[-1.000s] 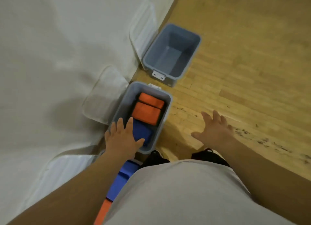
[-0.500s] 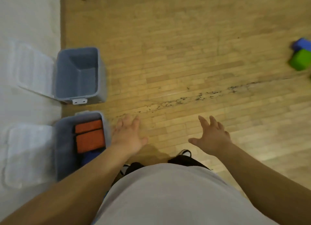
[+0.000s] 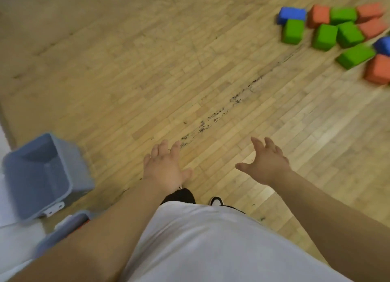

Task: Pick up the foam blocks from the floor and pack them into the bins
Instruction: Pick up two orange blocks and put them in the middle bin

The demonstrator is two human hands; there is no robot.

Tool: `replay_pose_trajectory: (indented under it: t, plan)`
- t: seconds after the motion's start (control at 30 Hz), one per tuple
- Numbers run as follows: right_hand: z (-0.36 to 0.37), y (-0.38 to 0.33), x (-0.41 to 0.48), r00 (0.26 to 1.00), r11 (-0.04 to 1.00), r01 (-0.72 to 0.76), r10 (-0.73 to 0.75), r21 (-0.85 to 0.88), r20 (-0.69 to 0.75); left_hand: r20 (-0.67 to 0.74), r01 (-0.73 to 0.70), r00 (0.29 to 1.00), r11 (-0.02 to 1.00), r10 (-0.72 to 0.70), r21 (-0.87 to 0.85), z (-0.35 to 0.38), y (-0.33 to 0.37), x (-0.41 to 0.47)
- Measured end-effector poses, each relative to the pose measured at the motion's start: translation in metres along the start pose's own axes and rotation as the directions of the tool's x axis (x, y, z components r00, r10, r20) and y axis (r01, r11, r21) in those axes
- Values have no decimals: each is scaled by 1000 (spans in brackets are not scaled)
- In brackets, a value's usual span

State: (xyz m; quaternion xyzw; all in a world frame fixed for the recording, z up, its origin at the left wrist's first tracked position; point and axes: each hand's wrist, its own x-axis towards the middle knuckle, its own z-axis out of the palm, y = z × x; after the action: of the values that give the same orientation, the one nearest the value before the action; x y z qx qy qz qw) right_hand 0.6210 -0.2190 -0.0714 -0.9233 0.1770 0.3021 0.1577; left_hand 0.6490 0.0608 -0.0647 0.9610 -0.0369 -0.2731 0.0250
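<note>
While both hands hang empty, the left hand [image 3: 165, 169] and right hand [image 3: 267, 165] spread-fingered, foam blocks [image 3: 325, 36] lie well apart; the blurred grey bin [image 3: 76, 167] looks empty.

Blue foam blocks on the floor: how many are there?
2: first blue block at the left end of the pile; second blue block cut by the right edge. More may be hidden.
</note>
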Motion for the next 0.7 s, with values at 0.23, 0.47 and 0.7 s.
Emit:
replay_pose_trajectory:
  t: [0.23,0.47,0.7]
  plan:
    - [-43,24,60,995,990,-98,98,102,1,14,-93,996,993,92,71,-47,50,86]
    - [-114,8,163,986,972,-163,168,167,-15,60,-180,983,979,175,99,-109,86,217]
    - [-207,-2,256,972,948,-201,224,247,-69,100,-303,952,938,289,169,-202,148,348]
